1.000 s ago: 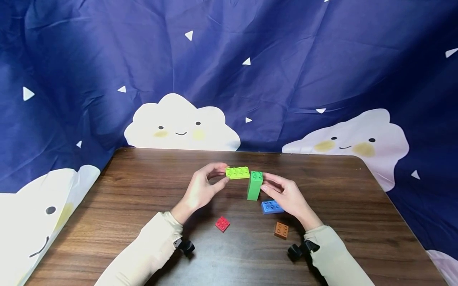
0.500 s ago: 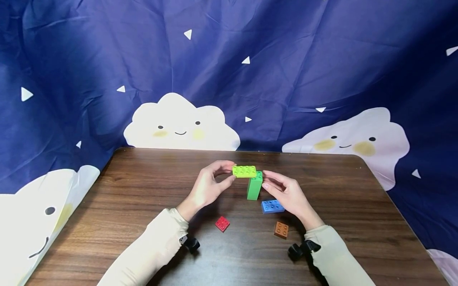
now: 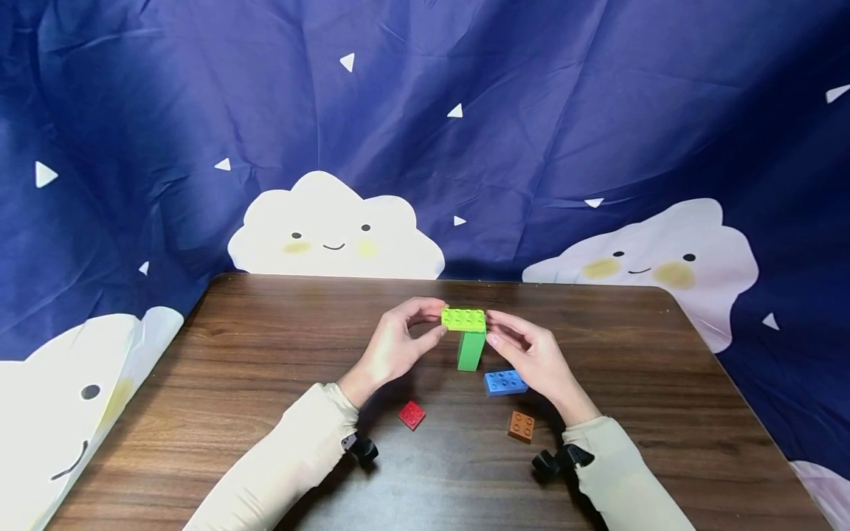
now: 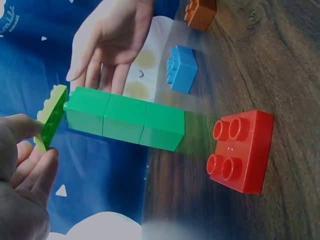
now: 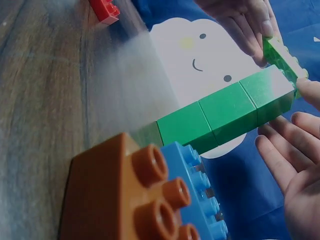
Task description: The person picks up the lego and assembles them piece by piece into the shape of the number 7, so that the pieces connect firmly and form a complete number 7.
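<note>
Left of centre in the head view, the left hand [image 3: 392, 343] pinches the lime brick [image 3: 458, 320] by its left end, fingers on one side, thumb on the other. Below, the red brick [image 3: 412, 415] lies on the bench [image 3: 279, 332]. Mid-frame, the lime brick sits over the top of the upright green tower [image 3: 470, 352]; whether they touch I cannot tell. Right of that, the blue brick [image 3: 503, 383], then the brown brick [image 3: 521, 426] lower down. Last, the right hand [image 3: 541, 361], fingers loosely extended beside the tower's top; contact unclear.
</note>
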The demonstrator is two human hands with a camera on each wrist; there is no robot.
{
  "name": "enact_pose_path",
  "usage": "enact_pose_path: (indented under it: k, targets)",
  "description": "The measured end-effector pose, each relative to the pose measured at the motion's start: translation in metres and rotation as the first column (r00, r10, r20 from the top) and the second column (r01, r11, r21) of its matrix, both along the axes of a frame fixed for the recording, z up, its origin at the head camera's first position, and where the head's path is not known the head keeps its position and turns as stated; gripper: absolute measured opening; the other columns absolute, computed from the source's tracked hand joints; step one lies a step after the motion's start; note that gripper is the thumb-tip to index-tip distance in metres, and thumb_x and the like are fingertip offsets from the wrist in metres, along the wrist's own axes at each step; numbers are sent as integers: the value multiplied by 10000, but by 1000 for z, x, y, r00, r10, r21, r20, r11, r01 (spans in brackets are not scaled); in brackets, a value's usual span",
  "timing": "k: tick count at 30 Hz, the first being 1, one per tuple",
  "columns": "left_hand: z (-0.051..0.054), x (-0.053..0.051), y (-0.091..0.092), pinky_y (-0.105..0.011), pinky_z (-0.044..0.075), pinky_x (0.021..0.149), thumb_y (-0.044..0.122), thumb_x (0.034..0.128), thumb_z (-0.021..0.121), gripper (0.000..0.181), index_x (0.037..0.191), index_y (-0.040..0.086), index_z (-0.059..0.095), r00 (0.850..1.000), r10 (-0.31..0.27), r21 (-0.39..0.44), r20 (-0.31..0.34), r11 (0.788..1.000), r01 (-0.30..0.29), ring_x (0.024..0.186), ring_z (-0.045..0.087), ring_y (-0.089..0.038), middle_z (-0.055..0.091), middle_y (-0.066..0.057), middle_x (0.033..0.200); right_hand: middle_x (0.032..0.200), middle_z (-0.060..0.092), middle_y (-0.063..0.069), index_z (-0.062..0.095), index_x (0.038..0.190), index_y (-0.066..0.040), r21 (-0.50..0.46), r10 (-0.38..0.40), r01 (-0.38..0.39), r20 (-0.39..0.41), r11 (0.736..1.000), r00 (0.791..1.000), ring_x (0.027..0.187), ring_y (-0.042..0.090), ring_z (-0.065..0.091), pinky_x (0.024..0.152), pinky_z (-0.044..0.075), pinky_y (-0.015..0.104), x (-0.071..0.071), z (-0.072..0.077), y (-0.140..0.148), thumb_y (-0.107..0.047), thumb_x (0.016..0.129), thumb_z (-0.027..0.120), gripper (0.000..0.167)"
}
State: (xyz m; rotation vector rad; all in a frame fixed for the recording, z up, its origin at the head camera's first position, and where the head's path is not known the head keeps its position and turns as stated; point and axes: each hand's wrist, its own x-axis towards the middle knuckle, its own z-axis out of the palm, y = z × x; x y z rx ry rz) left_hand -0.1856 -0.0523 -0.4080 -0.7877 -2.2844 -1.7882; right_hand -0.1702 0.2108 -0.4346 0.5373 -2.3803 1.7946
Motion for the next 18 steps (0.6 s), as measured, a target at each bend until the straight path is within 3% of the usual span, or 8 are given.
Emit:
enact_pose_path:
  k: [7,10,14,18]
  targets:
    - [0,-1,2,-495,607,1054,-74,930,766,379,1300,-75,683,1000,-10,-17,-5,1000,10,1131,756,-380,767,-236,1212,1391,687,305,647,1437,51,17,-40,41,-54,999,998,1172,-56,669,951,567,107,-2,1,-5,-29,1039,689,407]
    - [0,-1,3,-461,613,1049,-71,928,771,383,1301,-75,682,1000,-6,-38,-13,999,5,1126,759,-368,767,-227,1212,1363,707,289,657,1432,36,36,-41,45,-96,998,995,1064,-66,657,883,572,91,-4,3,-7,-35,1053,671,387]
    - [1,-1,4,-462,616,1043,-71,924,777,382,1294,-77,683,1000,0,-52,-23,999,-1,1117,761,-366,767,-225,1205,1335,734,254,680,1413,15,64,-28,38,-146,997,989,949,20,643,789,549,93,-6,5,-12,-37,1065,652,353]
    - [0,-1,4,-472,616,1042,-67,926,777,376,1291,-75,685,1000,4,-60,-23,998,-5,1114,763,-364,769,-223,1201,1363,721,263,684,1399,30,45,-11,17,-130,999,991,1011,2,680,856,575,94,-8,6,-15,-22,1068,641,338]
